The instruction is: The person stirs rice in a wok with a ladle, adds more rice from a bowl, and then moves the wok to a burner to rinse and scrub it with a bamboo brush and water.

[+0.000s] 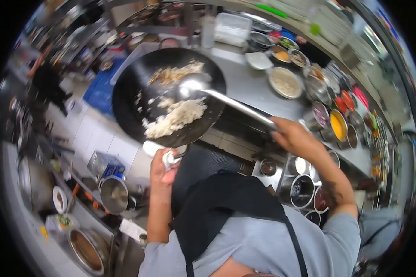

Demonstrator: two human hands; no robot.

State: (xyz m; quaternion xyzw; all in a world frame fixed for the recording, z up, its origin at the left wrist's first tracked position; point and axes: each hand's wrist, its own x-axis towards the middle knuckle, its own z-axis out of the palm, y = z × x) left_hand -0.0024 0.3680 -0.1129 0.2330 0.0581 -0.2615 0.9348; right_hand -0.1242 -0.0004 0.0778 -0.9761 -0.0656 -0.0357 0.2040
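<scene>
My left hand (161, 170) is closed round a white cloth (170, 160) wrapped on the handle of a large black wok (125, 104). The wok is lifted and tilted, so its inside faces me. White rice (182, 119) lies in a clump on the near side, and browner rice (175, 74) is spread along the far side. In my right hand (293, 136) is the handle of a long metal ladle (238, 106), reaching in from the right. Its bowl, blurred and shiny, is inside the wok between the two patches of rice.
On the steel counter (238, 69) to the right stand a bowl of pale food (285, 83), a pot with yellow contents (338, 125) and several other containers. Metal pots (302, 190) sit by my right elbow. A blue bin (104, 85) is behind the wok. Another person (51, 85) stands far left.
</scene>
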